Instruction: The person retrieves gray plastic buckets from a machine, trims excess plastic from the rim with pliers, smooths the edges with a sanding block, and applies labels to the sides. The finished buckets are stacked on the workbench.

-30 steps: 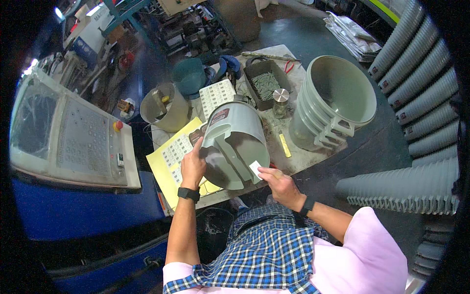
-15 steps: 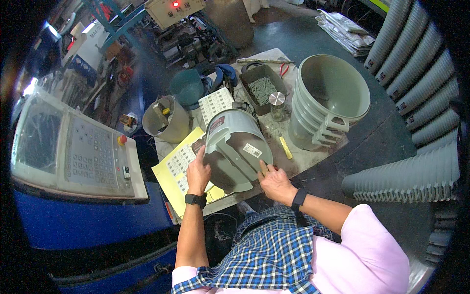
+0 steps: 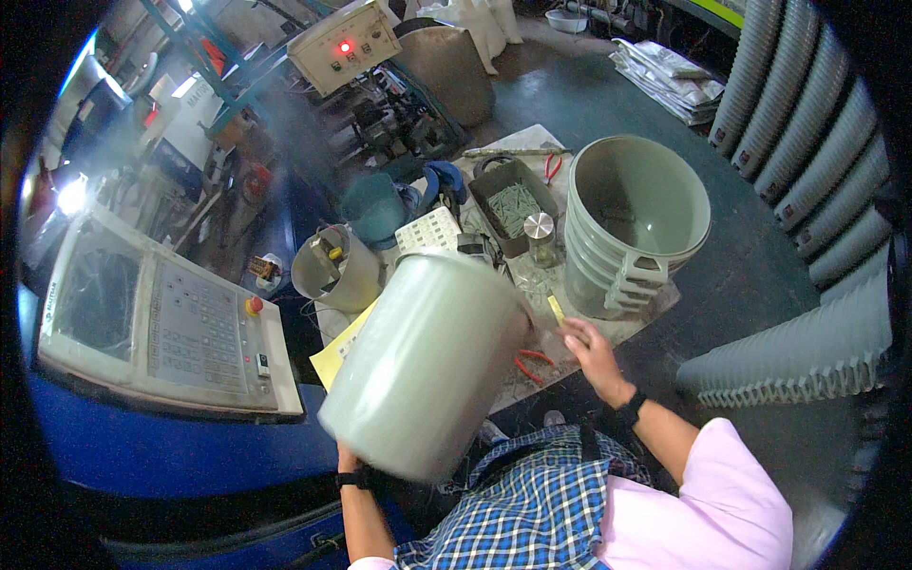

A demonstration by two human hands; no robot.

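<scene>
A large grey plastic bucket lies tilted in front of me, its smooth outer wall turned up. My left hand supports it at its lower left; the bucket hides most of the fingers. My right hand is stretched over the table to the right of the bucket, fingers apart. Its fingertips are at the near end of a slim yellow tool; whether they touch it is unclear. Red-handled pliers rest between the bucket and that hand.
Stacked grey buckets stand at the right of the table. Behind are a bin of small grey parts, a metal-lidded jar and a white tub. A machine control panel flanks my left; ribbed grey stacks flank my right.
The bucket has turned over, from its divided, stickered face to its smooth wall, and come nearer me. My left hand has dropped below it. My right hand has left it, moving right.
</scene>
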